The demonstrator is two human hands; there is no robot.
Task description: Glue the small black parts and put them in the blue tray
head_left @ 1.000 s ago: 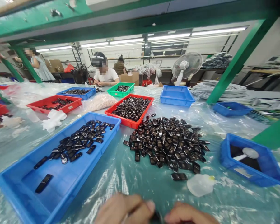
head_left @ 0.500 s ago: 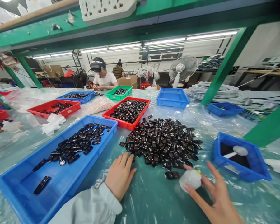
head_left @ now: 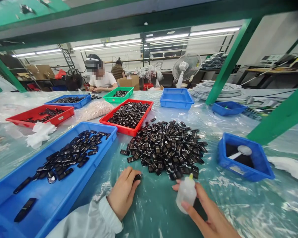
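Note:
My left hand rests low over the green table, fingers closed around one small black plastic piece, only the end of which shows. In my right hand is a translucent white squeeze bottle with a yellow tip, gripped between thumb and fingers. The bottle stands nearly upright, its tip pointing up. Just beyond both hands spreads a pile of black plastic pieces. To the left of my left hand lies a long blue tray with more black pieces in it.
A red tray full of black pieces sits behind the pile. On the right, a small blue bin holds dark material and a white scoop. A green post slants down there. Across the table sits another person.
My left fingers have closed on a black piece. My right hand has moved left and closed on the bottle, which now stands more upright. The view has turned slightly right.

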